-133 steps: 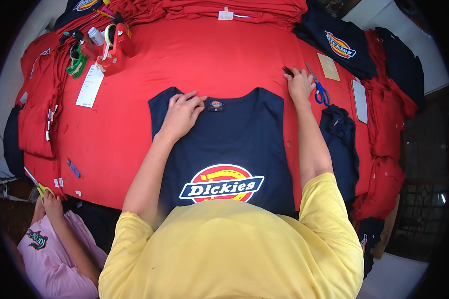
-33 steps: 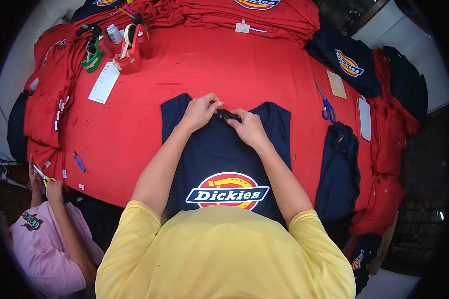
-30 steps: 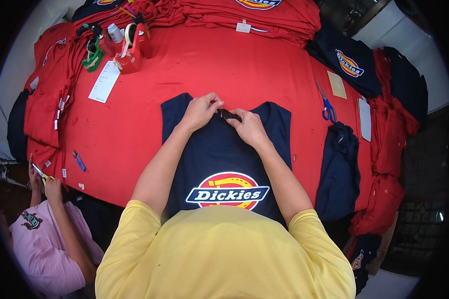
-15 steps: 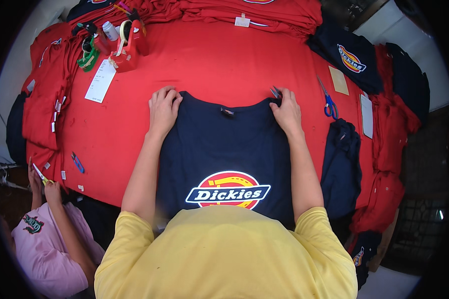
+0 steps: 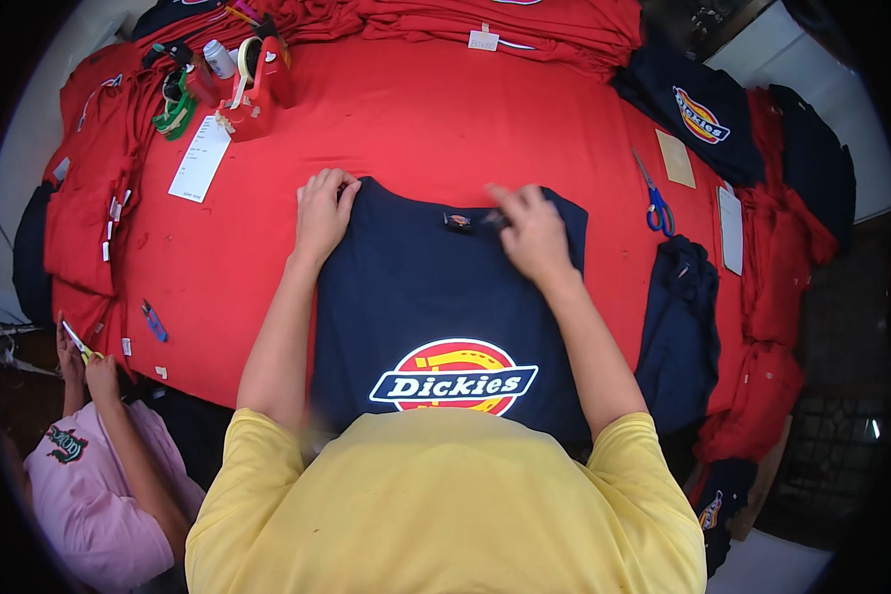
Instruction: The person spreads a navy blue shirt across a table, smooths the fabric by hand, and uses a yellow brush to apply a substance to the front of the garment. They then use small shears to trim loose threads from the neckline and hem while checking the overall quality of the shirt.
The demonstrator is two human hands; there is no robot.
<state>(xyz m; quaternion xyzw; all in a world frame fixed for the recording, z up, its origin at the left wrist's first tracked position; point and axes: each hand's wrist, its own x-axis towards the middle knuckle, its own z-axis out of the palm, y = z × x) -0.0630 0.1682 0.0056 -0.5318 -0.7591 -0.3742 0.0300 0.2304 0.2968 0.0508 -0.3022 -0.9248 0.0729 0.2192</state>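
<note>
A navy blue shirt lies flat before me, with a red, yellow and white printed emblem on its chest. My left hand is closed at the shirt's upper left corner, thumb and fingers gripping the cloth. My right hand hovers over the right part of the neckline, smeared by motion. Small dark thread snips seem to stick out from its fingers, close beside the neck label; the blur hides their shape.
Red cloth covers the table. Blue-handled scissors and a folded navy garment lie right; blue snips lie left. A tape dispenser stands back left. Stacked red garments line the back. At left, a co-worker holds yellow-handled scissors.
My right hand has left the shirt's upper right corner and moved left toward the neck label. My left hand stays at its corner. The co-worker's scissors have shifted slightly.
</note>
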